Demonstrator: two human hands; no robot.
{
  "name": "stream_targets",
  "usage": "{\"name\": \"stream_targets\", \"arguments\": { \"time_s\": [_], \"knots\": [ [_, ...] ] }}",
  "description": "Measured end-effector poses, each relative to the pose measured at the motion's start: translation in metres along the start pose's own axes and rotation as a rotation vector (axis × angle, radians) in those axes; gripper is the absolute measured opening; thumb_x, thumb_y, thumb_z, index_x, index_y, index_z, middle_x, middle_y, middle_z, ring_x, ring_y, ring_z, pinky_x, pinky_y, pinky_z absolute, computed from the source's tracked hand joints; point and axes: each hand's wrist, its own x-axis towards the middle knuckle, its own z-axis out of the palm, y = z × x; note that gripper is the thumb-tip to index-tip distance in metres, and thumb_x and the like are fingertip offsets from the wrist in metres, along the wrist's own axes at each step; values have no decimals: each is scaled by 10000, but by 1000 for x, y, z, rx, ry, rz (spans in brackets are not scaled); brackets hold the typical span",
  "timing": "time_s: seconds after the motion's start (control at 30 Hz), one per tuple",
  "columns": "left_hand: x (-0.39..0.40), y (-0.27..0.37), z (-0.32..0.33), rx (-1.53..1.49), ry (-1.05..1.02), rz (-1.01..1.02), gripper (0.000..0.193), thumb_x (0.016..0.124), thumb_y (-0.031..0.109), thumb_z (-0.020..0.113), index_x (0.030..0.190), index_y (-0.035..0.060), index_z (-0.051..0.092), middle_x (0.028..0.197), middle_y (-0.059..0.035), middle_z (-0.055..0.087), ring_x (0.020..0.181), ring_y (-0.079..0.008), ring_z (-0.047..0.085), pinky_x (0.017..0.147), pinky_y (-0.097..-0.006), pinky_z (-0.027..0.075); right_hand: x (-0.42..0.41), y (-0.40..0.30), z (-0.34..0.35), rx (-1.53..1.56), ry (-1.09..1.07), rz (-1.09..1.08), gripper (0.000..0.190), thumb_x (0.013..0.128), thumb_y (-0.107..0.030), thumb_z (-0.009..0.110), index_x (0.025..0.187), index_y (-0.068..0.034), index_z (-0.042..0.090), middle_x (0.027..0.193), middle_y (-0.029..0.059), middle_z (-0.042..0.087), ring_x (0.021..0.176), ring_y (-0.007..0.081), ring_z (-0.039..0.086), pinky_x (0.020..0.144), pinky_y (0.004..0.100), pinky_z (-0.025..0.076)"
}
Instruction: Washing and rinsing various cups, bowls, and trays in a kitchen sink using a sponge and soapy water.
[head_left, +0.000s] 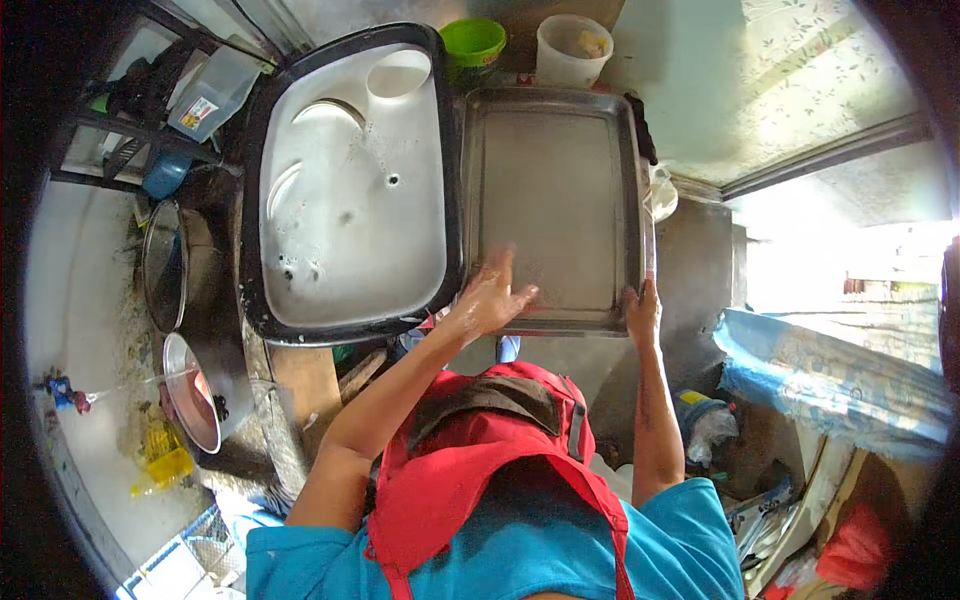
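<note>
A large rectangular metal tray (553, 202) with a raised rim lies before me, its surface wet-looking. My right hand (643, 313) grips its right edge near the front corner. Over the tray's lower left part is my left hand (495, 296), slightly blurred, fingers spread and no object visible in it. I cannot tell whether its palm touches the metal. Left of the tray stands a black basin (452, 187) filled with whitish, cloudy water. Rims of round dishes (330, 105) and a cup-like white vessel (399, 73) show partly above the water.
Behind the tray stand a green plastic container (472, 41) and a translucent white bucket (570, 66) with something yellowish inside. To the left are a round metal-rimmed pot (166, 266) and a pan (193, 394). A yellow plastic basket (161, 457) is at far left. Blue patterned cloth (832, 379) hangs at right.
</note>
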Motion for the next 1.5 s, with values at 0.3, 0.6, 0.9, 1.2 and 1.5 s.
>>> {"name": "stream_targets", "arguments": {
  "time_s": [0.3, 0.6, 0.9, 1.2, 1.5],
  "knots": [
    [13, -50, 41, -155, 391, -282, 827, 823, 362, 548, 1347, -91, 96, 1288, -349, 327, 1213, -421, 348, 1022, -411, 292, -13, -3, -69, 566, -216, 199, 293, 846, -63, 540, 1127, -1, 486, 839, 26, 569, 730, 68, 503, 629, 230, 435],
    [5, -36, 68, -464, 486, -137, 314, 854, 190, 537, 1087, -19, 524, 972, -157, 614, 899, -260, 574, 812, -352, 419, -13, 4, -134, 450, -128, 291, 409, 823, -42, 599, 1209, 10, 475, 979, 61, 584, 822, 95, 549, 692, 227, 459],
    [-36, 43, 12, -857, 449, 14, 346, 813, 118, 501, 1119, -43, 494, 926, -183, 598, 862, -263, 572, 816, -359, 430, 26, -108, -271, 64, -123, 111, 417, 838, -132, 560, 1225, 4, 485, 998, 123, 611, 817, 163, 577, 688, 271, 488],
    [-169, 27, -107, -995, 198, 11, 485, 770, 101, 519, 1221, -22, 394, 960, -97, 597, 845, -156, 542, 768, -295, 440, 22, -220, -283, 245, -343, -54, 535, 735, -140, 611, 1215, 54, 478, 1002, 122, 603, 844, 153, 559, 780, 297, 441],
    [-308, -75, -175, -913, 582, 102, 342, 826, 152, 544, 1110, -33, 493, 896, -52, 598, 753, -85, 539, 629, -233, 455, 6, -365, -183, 98, -579, -217, 625, 635, -88, 586, 1246, -3, 484, 1124, 106, 573, 1023, 197, 504, 949, 302, 318]
  ]
}}
